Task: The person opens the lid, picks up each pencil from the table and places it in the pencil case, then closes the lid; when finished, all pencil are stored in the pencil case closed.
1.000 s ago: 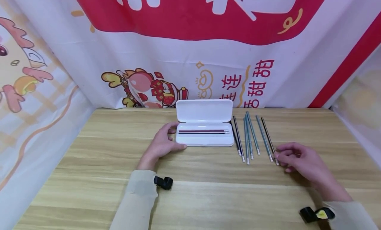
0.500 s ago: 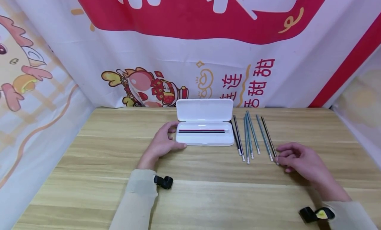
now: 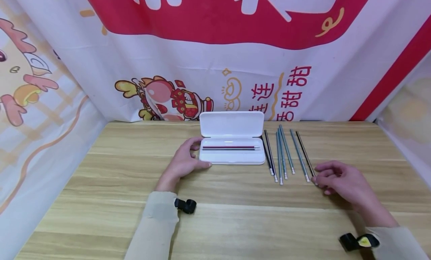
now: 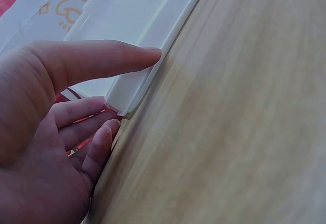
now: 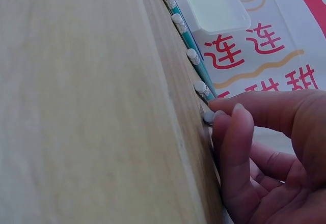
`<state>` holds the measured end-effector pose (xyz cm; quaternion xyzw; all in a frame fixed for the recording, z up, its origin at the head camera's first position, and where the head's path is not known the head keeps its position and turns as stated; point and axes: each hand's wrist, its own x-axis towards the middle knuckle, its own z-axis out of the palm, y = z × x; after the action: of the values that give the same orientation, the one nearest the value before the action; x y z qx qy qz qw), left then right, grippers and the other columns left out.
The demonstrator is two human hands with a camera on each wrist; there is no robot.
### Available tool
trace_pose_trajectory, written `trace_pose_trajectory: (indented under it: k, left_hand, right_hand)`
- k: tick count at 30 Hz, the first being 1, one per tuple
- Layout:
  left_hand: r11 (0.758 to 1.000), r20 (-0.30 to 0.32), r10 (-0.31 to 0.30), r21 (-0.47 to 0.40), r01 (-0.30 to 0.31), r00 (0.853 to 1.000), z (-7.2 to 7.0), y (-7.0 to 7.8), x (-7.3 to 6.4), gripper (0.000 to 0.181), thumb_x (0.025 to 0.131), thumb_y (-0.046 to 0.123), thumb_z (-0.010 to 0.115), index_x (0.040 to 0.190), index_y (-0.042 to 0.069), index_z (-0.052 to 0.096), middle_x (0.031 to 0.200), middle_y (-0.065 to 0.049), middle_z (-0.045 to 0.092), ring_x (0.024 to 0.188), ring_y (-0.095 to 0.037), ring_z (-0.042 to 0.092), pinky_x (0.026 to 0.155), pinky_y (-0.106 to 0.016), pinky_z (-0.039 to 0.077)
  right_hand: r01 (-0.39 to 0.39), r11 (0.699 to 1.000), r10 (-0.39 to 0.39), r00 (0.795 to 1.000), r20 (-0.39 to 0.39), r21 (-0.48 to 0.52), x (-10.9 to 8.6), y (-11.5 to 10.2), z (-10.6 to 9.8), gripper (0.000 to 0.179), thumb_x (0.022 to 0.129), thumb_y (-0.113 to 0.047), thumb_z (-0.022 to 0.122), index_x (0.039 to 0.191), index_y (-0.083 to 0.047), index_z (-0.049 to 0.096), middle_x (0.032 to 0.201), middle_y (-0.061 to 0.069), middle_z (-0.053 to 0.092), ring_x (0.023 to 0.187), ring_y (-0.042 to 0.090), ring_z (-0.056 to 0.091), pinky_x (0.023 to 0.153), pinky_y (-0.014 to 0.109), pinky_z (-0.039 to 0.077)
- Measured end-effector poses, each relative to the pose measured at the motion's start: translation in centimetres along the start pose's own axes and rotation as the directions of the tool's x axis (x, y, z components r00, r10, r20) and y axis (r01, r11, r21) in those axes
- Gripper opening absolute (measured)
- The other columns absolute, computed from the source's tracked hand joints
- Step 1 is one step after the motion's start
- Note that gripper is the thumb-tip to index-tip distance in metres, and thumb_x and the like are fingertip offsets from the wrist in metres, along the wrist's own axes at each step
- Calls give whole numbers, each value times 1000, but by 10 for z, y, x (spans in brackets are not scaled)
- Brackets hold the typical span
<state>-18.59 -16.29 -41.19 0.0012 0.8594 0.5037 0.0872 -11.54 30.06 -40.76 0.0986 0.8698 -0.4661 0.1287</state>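
A white pencil case (image 3: 232, 157) lies with its lid raised near the table's back edge. Inside are red and black pencils (image 3: 229, 148) with white erasers. My left hand (image 3: 182, 161) holds the case's left end, the thumb (image 4: 127, 58) along the front edge and the fingers at the side. At the far right, my right hand (image 3: 345, 181) pinches a black pencil (image 3: 304, 151) at its eraser end between thumb and fingers; the right wrist view shows the white eraser (image 5: 208, 116) at the fingertips. The pencil still lies on the table.
Several blue pencils (image 3: 281, 155) and dark pencils (image 3: 270, 155) lie between the case and my right hand, erasers toward me. The wooden table (image 3: 256, 226) ends at a printed cloth (image 3: 202, 58) behind the case. Small black cameras sit on both wrists.
The right hand has closed its fingertips on the black pencil's eraser end and shifted it slightly right. The left hand stays at the case.
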Motion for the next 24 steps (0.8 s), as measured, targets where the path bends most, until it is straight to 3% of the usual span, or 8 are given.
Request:
trace_pose_trajectory:
  k: [18, 24]
  left_hand:
    - [1000, 0, -4, -7, 4, 1000, 1, 0, 1, 93, 76, 13, 94, 158, 19, 50, 152, -9, 57, 128, -31, 53, 110, -49, 46]
    - [1000, -3, -6, 1, 6, 1000, 1, 0, -1, 93, 76, 13, 94, 158, 19, 50, 153, -9, 57, 127, -31, 53, 110, -49, 46]
  right_hand:
    - [-49, 980, 39, 998, -55, -192, -2, -8, -3, 40, 98, -23, 77, 127, 2, 66, 99, 9, 75, 77, 19, 68, 64, 30, 60]
    - [-46, 978, 37, 998, -50, -203, -3, -9, -3, 34, 97, -22, 76, 121, 2, 69, 98, 10, 74, 78, 18, 69, 64, 30, 61]
